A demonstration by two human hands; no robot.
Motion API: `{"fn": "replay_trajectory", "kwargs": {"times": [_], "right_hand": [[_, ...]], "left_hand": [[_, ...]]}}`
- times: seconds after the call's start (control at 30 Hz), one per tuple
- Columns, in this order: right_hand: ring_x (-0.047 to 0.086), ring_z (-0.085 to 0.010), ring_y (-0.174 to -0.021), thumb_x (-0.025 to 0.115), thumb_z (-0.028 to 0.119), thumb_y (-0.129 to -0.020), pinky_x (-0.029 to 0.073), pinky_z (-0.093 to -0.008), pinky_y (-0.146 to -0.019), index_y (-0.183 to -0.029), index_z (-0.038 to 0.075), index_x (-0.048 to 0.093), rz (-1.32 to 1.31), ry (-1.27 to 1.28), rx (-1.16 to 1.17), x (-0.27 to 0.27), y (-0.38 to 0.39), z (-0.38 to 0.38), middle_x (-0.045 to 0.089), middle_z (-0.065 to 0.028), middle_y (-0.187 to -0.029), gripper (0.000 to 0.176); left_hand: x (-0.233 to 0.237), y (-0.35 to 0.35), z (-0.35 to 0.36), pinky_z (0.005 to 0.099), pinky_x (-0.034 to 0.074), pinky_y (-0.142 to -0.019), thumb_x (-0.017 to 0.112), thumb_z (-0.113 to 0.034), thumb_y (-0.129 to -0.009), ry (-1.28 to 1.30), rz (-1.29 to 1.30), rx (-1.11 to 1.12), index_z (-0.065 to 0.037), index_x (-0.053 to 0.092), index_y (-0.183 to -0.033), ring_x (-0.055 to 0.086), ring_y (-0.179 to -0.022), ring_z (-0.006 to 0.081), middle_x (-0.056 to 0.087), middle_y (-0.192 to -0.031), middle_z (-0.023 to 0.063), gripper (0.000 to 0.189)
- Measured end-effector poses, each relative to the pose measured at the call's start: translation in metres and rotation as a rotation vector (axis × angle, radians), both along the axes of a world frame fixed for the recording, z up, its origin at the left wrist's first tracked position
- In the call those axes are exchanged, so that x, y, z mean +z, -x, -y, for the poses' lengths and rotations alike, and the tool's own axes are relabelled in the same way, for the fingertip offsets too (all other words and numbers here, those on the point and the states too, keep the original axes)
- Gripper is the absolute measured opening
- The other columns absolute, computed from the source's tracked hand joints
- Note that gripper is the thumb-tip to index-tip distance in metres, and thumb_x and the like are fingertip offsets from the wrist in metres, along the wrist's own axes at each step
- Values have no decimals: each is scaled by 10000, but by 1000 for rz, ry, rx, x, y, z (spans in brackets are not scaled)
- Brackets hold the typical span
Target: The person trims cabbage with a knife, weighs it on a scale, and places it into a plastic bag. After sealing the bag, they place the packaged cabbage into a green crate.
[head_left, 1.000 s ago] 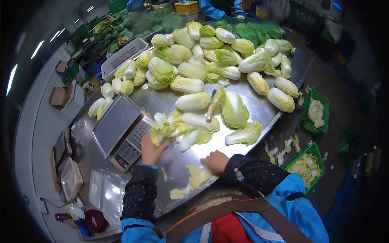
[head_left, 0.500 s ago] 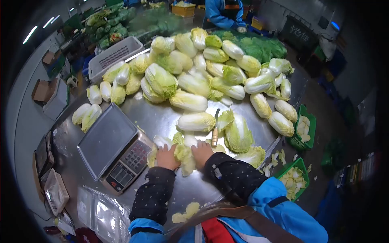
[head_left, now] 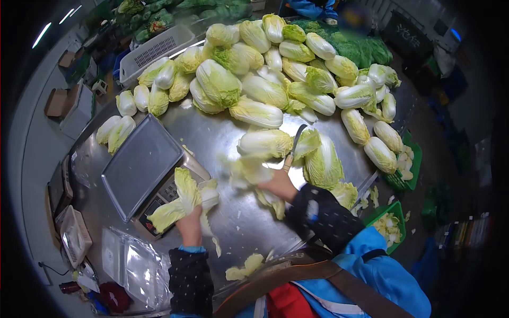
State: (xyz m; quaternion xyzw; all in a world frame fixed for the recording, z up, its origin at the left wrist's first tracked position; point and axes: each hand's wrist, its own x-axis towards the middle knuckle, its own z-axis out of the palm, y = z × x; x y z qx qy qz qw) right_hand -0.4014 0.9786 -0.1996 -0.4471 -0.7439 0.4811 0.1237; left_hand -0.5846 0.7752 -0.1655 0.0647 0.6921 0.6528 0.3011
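Note:
My left hand [head_left: 190,225] is closed around loose napa cabbage leaves [head_left: 185,196], which fan out over the keypad of the digital scale [head_left: 142,164]. My right hand [head_left: 280,185] grips another bunch of cabbage leaves [head_left: 247,172], blurred by motion. Just beyond the right hand lies a knife [head_left: 297,137] with a curved blade and wooden handle. A whole napa cabbage [head_left: 265,143] rests behind the right hand's leaves, and a leafier cabbage [head_left: 324,164] sits right of the knife.
A heap of napa cabbages [head_left: 265,93] covers the far side of the metal table [head_left: 233,212]. Plastic bags [head_left: 132,265] lie at front left, with a white crate [head_left: 154,53] at the back. Green baskets [head_left: 396,212] of trimmings stand right. Part of another person [head_left: 313,8] shows behind.
My hands have moved apart, each carrying leaves up off the table. The left went left toward the scale, the right slightly right. The view has shifted a little.

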Motion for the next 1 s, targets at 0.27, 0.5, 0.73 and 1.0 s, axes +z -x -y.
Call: {"fn": "replay_trajectory", "kwargs": {"times": [0.27, 0.5, 0.73, 1.0], "right_hand": [[643, -311, -792, 689, 170, -640, 504, -359, -764, -1012, 88, 654, 73, -29, -42, -37, 50, 6, 663, -159, -843, 382], [576, -222, -982, 736, 155, -630, 442, -317, -876, -1176, 32, 526, -352, 225, 157, -22, 9, 80, 612, -147, -1051, 598], [529, -229, -1067, 761, 77, -577, 419, -325, -920, -1283, -32, 361, -231, 1001, 163, 24, -69, 72, 537, -165, -1164, 819], [529, -242, -1067, 761, 87, -580, 424, -326, -914, -1284, -32, 359, -649, 953, -62, 71, -226, 125, 525, -175, -1181, 820]], "left_hand": [[-66, -11, -17, 331, 345, -996, 753, 39, -614, 19, -6, -61, 36, 380, -1288, 473, -1150, 229, 469, -1276, 150, 771], [-106, 4, -28, 322, 432, -898, 671, 25, -636, -46, -275, -294, 56, 476, -1184, 573, -1010, 262, 551, -1164, 161, 582], [-39, -92, -11, 353, 490, -822, 559, 129, -648, 67, 477, -712, 20, 461, -1193, 590, -971, 265, 582, -1077, 112, 564], [76, -217, -82, 314, 475, -846, 588, -16, -791, -49, 392, -1348, 1, 498, -1177, 572, -1007, 187, 578, -1109, 90, 396]]}}
